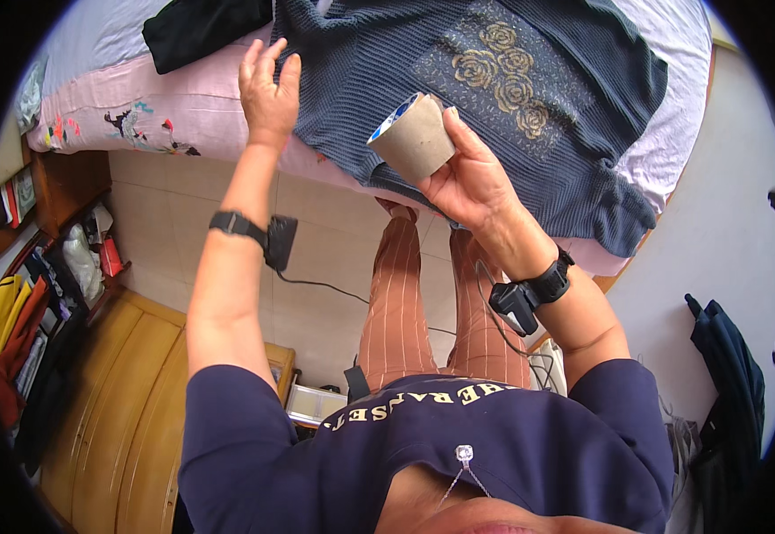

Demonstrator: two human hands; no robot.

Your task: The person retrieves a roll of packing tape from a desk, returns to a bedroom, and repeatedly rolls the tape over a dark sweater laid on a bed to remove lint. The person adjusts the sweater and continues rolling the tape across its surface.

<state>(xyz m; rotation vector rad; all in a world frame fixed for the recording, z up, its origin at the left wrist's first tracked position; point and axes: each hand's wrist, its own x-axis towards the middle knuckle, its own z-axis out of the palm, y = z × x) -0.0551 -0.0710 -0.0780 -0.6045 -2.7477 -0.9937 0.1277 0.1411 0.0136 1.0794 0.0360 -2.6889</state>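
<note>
A short, wide roll of tape (414, 141) with a grey-brown cardboard look and a blue and white inner face is gripped in my right hand (471, 177). The roll is tilted, above the near edge of a dark blue-grey ribbed knit sweater (374, 73). Gold roses (497, 73) decorate the sweater, which lies spread over the bed. My left hand (269, 93) is raised with its fingers apart and nothing in it. It is between the sweater's left edge and a folded black garment (204, 33); whether it touches either I cannot tell.
Under the clothes is a bed with a pink embroidered cover (94, 123). Open shelves (70, 180) and hanging clothes (17, 320) stand at the left, by a yellow wooden panel (120, 400). A dark garment (728, 360) hangs at the right. Cables (324, 285) run from both wrist-worn devices.
</note>
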